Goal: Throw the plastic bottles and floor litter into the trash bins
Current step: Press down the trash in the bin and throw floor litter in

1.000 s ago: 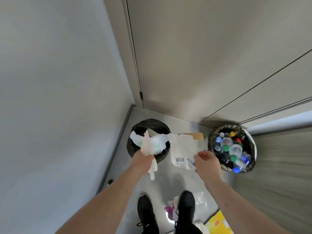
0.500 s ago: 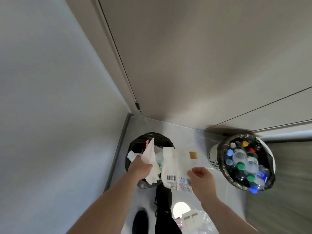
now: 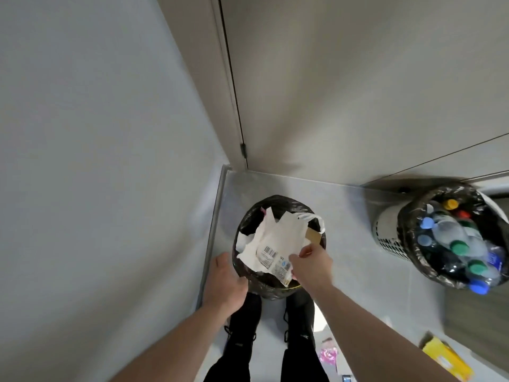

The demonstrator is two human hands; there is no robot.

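Your arms are bare all the way up as far as the camera catches, no sleeves, no watch or rings on the left hand point(image 3: 225, 282) or the right hand point(image 3: 311, 267). Down below you're in black trousers point(image 3: 300, 365) and black lace-up shoes point(image 3: 242, 323) with black laces, and there's a small light mark on the tongue of each one. Too blurry to read what the mark is, though.

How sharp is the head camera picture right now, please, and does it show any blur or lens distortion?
Head view: the wide lens bends the door edge and wall lines; the bottle bin at the right edge is smeared by motion blur; the paper wrapper in the near bin is sharp enough to show its barcode; both hands look soft.
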